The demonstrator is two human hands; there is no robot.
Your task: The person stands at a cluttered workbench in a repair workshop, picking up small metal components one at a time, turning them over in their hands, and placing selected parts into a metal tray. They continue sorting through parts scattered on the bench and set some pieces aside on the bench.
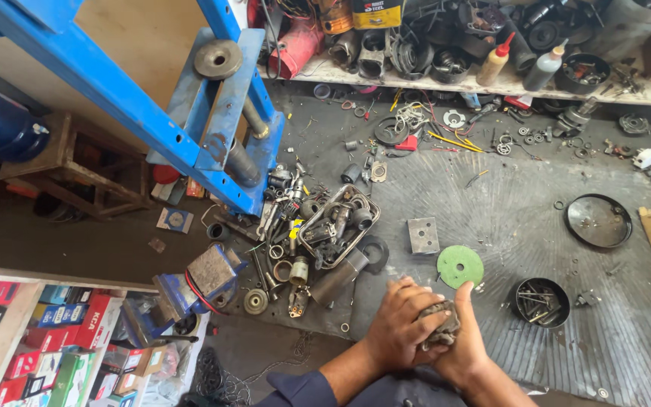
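Both hands were busy at the near edge of the ribbed rubber mat; the left hand and the right hand were pressed together, clamped around a grimy rag bunched between the palms; whether any part lay inside it I could not tell; a green disc lay just beyond, a round tin of bolts to the right, a metal tray of parts further left, all untouched; the wiping looked midway.
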